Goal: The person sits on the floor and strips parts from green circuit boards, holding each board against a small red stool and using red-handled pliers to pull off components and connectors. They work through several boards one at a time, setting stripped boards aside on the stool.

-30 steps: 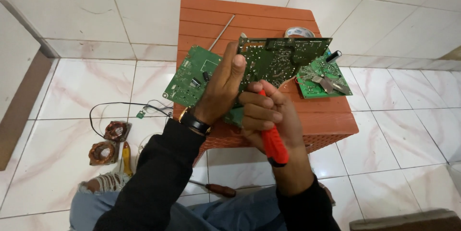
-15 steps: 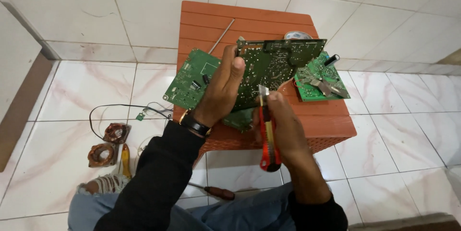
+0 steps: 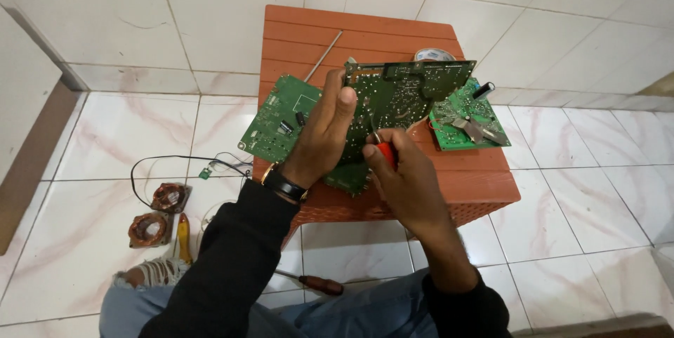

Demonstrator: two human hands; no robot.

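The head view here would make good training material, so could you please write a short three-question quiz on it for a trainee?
1. True or false: the left hand grips the dark green circuit board propped up on the orange stool.
2. Which tool is in the right hand?
A. pliers
B. red-handled screwdriver
C. hammer
3. What lies on the floor left of the stool, beside the yellow-handled tool?

Key
1. True.
2. B; its tip points at the board.
3. Two copper coils.
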